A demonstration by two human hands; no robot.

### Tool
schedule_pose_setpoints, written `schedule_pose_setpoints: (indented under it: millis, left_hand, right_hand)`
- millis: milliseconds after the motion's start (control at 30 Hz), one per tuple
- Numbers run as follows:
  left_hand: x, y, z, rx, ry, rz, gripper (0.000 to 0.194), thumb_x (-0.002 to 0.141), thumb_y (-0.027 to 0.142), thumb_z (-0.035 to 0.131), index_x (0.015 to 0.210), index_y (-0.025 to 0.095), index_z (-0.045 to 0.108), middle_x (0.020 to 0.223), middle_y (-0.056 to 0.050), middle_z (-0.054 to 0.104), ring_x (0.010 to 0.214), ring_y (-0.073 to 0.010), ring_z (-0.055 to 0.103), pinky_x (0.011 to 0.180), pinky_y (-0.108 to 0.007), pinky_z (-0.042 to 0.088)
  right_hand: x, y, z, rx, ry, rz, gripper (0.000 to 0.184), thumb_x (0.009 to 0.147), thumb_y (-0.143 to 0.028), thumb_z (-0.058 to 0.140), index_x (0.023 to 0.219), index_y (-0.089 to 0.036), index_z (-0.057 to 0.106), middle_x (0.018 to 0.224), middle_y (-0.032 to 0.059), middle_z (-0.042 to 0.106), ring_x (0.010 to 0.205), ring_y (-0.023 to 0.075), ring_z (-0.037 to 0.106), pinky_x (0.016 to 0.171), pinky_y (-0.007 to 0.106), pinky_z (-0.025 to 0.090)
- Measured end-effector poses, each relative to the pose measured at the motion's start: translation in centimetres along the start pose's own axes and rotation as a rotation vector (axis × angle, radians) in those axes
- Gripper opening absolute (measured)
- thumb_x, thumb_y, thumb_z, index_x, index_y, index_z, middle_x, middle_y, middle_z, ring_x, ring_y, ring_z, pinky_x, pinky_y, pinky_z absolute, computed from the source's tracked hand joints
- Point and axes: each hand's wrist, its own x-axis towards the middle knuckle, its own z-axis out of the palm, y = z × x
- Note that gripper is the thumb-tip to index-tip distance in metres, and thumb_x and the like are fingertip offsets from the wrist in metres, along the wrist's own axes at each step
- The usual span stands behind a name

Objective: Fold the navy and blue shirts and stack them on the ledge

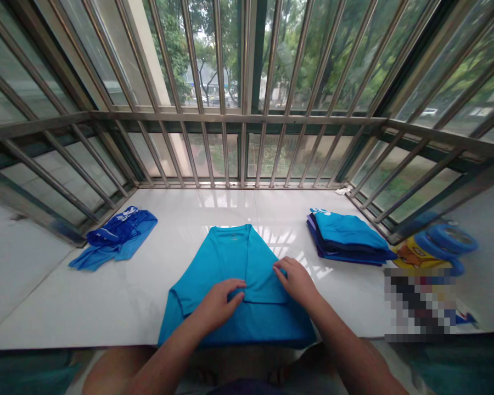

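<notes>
A turquoise T-shirt lies flat on the white sill straight in front of me, collar pointing to the window, with a sleeve part folded onto its middle. My left hand rests on the shirt, fingers curled down onto the cloth near the folded edge. My right hand presses on the right side of that fold, fingers bent and pinching the fabric.
A crumpled dark blue garment lies at the left by the bars. A stack of folded blue shirts sits at the right. Metal window bars close the back and sides. A yellow and blue object lies far right.
</notes>
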Motion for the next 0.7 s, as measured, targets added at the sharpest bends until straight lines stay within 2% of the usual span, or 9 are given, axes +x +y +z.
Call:
schedule_pose_setpoints:
  millis: [67, 133, 200, 267, 367, 467, 533, 633, 700]
  left_hand:
    - [3.4, -1.2, -4.0, 0.073, 0.099, -0.192, 0.031, 0.103, 0.041, 0.056, 0.121, 0.032, 0.081, 0.128, -0.001, 0.082, 0.12, -0.0209, 0.075, 0.104, -0.03, 0.057]
    - [7.6, -2.9, -7.9, 0.15, 0.188, -0.315, 0.034, 0.104, 0.04, 0.053, 0.114, 0.025, 0.081, 0.119, -0.006, 0.084, 0.113, -0.0244, 0.076, 0.1, -0.032, 0.057]
    - [11.8, -4.9, -10.9, 0.218, 0.252, -0.427, 0.035, 0.102, 0.042, 0.055, 0.115, 0.02, 0.08, 0.116, -0.011, 0.083, 0.114, -0.0286, 0.075, 0.098, -0.035, 0.055]
    - [15.0, -6.8, -12.5, 0.269, 0.28, -0.505, 0.041, 0.097, 0.049, 0.064, 0.116, 0.016, 0.078, 0.119, -0.017, 0.081, 0.117, -0.0332, 0.074, 0.096, -0.037, 0.055]
    - [17.9, -8.8, -12.9, 0.306, 0.27, -0.532, 0.041, 0.086, 0.05, 0.078, 0.108, 0.015, 0.079, 0.12, -0.019, 0.08, 0.116, -0.0344, 0.074, 0.094, -0.035, 0.055]
    - [18.8, -9.7, -12.5, 0.297, 0.218, -0.486, 0.023, 0.083, 0.04, 0.082, 0.09, 0.019, 0.078, 0.099, -0.01, 0.081, 0.097, -0.026, 0.076, 0.086, -0.032, 0.055]
    - [18.5, -9.6, -12.5, 0.28, 0.203, -0.43, 0.016, 0.085, 0.035, 0.08, 0.083, 0.02, 0.076, 0.087, -0.005, 0.079, 0.087, -0.0218, 0.073, 0.081, -0.03, 0.055]
    - [16.7, -8.5, -13.5, 0.259, 0.249, -0.307, 0.011, 0.09, 0.031, 0.074, 0.089, 0.021, 0.076, 0.095, -0.006, 0.078, 0.091, -0.0213, 0.072, 0.086, -0.031, 0.055]
    - [14.2, -7.3, -14.1, 0.246, 0.293, -0.22, 0.013, 0.095, 0.031, 0.069, 0.098, 0.021, 0.075, 0.108, -0.007, 0.076, 0.099, -0.0222, 0.07, 0.095, -0.034, 0.055]
  right_hand:
    - [3.8, -0.4, -0.3, 0.04, 0.028, 0.087, 0.028, 0.109, -0.035, 0.05, 0.109, -0.023, 0.076, 0.107, 0.0085, 0.076, 0.105, 0.0259, 0.069, 0.095, 0.035, 0.049]
    - [8.3, -0.9, -0.2, 0.044, 0.036, 0.143, 0.027, 0.109, -0.034, 0.051, 0.113, -0.022, 0.076, 0.105, 0.0092, 0.077, 0.1, 0.0256, 0.069, 0.089, 0.034, 0.049]
    - [12.8, -1.7, 0.2, 0.044, 0.031, 0.18, 0.028, 0.108, -0.035, 0.056, 0.119, -0.018, 0.075, 0.107, 0.0125, 0.077, 0.099, 0.0258, 0.068, 0.088, 0.035, 0.048]
    - [16.6, -2.5, 1.1, 0.043, 0.024, 0.208, 0.034, 0.107, -0.039, 0.062, 0.126, -0.012, 0.072, 0.115, 0.0164, 0.075, 0.103, 0.0261, 0.065, 0.089, 0.036, 0.047]
    - [20.0, -3.5, 2.7, 0.043, -0.011, 0.249, 0.038, 0.102, -0.039, 0.07, 0.13, -0.013, 0.069, 0.123, 0.0164, 0.07, 0.111, 0.0268, 0.062, 0.094, 0.04, 0.046]
    - [21.2, -3.6, 3.8, 0.058, -0.049, 0.259, 0.021, 0.101, -0.031, 0.069, 0.119, -0.019, 0.072, 0.113, 0.0103, 0.071, 0.111, 0.0261, 0.062, 0.093, 0.04, 0.047]
    - [21.0, -3.4, 3.7, 0.086, -0.046, 0.214, 0.014, 0.103, -0.028, 0.064, 0.111, -0.021, 0.073, 0.106, 0.0078, 0.072, 0.106, 0.0242, 0.062, 0.091, 0.039, 0.047]
    - [19.3, -3.0, 2.4, 0.148, -0.001, 0.085, 0.015, 0.105, -0.026, 0.06, 0.11, -0.021, 0.073, 0.107, 0.0074, 0.073, 0.098, 0.0214, 0.062, 0.09, 0.036, 0.048]
    - [17.0, -2.8, 0.9, 0.184, 0.03, -0.013, 0.015, 0.105, -0.026, 0.06, 0.111, -0.022, 0.073, 0.11, 0.0073, 0.074, 0.095, 0.0207, 0.063, 0.091, 0.035, 0.05]
